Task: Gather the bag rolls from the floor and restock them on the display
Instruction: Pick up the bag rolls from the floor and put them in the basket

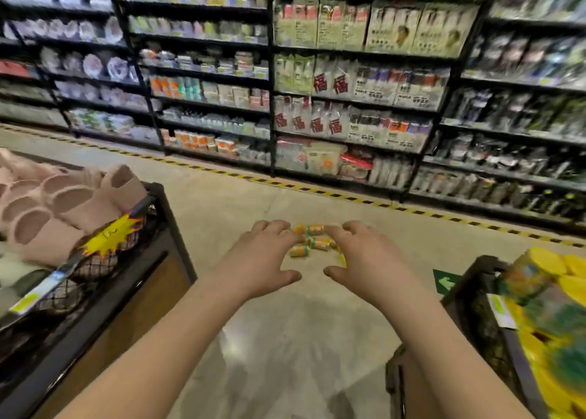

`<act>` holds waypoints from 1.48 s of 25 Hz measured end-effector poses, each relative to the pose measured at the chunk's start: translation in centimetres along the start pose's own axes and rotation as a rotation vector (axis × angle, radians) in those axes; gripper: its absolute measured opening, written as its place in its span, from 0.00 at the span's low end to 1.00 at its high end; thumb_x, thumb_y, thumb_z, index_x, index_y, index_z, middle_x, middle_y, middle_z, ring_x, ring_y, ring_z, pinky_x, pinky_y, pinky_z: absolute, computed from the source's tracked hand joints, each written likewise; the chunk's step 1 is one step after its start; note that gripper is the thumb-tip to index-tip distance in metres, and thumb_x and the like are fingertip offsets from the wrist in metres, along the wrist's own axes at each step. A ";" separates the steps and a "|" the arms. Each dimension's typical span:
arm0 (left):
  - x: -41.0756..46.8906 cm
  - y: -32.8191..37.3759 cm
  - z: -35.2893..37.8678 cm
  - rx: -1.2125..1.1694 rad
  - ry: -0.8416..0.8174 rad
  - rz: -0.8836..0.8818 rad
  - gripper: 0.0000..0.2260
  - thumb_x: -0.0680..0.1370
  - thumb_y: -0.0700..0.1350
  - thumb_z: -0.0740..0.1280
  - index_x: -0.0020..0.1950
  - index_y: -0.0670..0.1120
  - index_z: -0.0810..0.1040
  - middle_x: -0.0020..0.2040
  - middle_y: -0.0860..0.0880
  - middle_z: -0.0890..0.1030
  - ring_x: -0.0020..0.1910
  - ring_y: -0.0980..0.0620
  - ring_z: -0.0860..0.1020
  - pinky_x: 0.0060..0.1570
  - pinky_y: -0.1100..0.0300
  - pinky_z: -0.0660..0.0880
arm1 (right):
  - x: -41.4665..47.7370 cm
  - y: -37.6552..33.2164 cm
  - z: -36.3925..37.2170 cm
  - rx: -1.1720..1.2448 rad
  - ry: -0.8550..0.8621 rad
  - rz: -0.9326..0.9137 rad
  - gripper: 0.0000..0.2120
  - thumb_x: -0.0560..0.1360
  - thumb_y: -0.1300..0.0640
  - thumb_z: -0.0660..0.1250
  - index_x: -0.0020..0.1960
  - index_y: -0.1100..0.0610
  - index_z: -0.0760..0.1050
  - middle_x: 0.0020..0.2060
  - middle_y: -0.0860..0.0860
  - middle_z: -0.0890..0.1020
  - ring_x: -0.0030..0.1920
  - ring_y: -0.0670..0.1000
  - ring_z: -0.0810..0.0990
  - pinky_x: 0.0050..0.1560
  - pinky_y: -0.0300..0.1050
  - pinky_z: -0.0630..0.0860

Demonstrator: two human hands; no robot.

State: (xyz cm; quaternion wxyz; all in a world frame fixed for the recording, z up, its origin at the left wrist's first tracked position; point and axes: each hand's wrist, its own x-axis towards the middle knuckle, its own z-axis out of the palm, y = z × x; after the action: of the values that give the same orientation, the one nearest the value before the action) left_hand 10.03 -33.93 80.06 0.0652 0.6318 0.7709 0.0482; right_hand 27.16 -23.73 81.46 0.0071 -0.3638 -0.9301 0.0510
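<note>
A loose cluster of small yellow cylindrical bag rolls with printed plastic wrappers (312, 242) is seen on the smooth, pale, glossy floor (285, 339), at twelve o'clock from the person. The left hand (264, 253) is placed at the cluster's nine o'clock side and the right hand (367, 253) at its three o'clock side. Both are spread wide with fingers loosely curved, and nothing is held. Whether the fingertips touch the rolls cannot be told.

Because the rolls are round, slick and light, they are likely to be rolled or skidded away on the polished floor if the hands are closed unevenly. A gap left at the six o'clock side, between the thumbs, could let one escape. A few rolls at the cluster's three o'clock edge are partly hidden under the right hand and might be missed. If too many are scooped at once, some could be squeezed out and dropped.

At four o'clock, a black wire-mesh display bin (475, 295) is seen, piled with blurred yellow packs (548, 260), judged to be the restocking place. At nine o'clock, soft pink fabric slippers (63, 203) are stacked in another dark bin.
</note>
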 end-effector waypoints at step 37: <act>86.0 -3.0 35.1 -0.195 -0.607 0.197 0.28 0.78 0.60 0.68 0.76 0.56 0.66 0.73 0.57 0.65 0.71 0.52 0.67 0.66 0.55 0.69 | 61.2 56.1 30.9 0.294 -0.363 0.522 0.25 0.78 0.46 0.67 0.73 0.47 0.66 0.64 0.50 0.74 0.63 0.55 0.76 0.54 0.46 0.70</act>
State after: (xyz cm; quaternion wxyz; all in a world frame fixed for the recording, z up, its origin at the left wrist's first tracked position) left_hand -3.86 49.51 41.56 0.3471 0.6795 0.6434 -0.0625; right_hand 18.52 55.97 43.62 -0.1195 -0.5695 -0.7744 0.2484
